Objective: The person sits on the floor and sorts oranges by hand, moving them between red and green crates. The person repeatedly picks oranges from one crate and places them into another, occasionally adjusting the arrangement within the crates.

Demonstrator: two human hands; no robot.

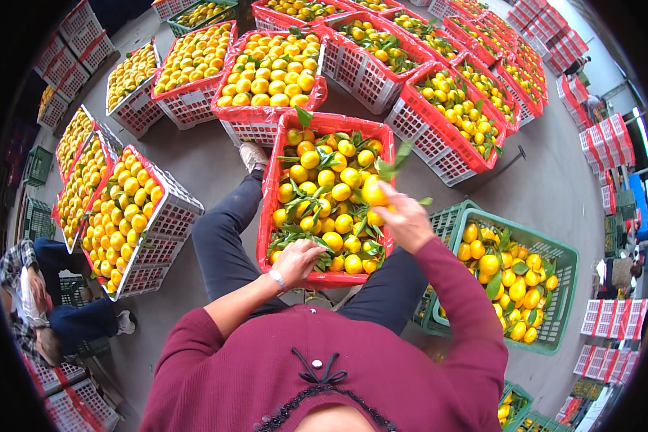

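Note:
Between my knees stands a crate lined with red plastic film (263, 216), heaped with yellow-orange citrus fruits and green leaves. My right hand (405, 216), slightly blurred, holds a citrus fruit with leaves (375, 192) over the right side of this crate. At the crate's near left corner, my left hand (301, 261) rests on leaves and fruit; its fingertips are bent down, and whether they grip anything is hidden. A green plastic crate (564, 302) to my right holds more citrus fruits with leaves.
Filled crates with red lining (270, 113) stand ahead, and stacked white crates of fruit (167, 232) are at left. A long-handled tool (505, 164) lies on the floor beyond the green crate. A seated person (75, 318) is at far left; others are at far right.

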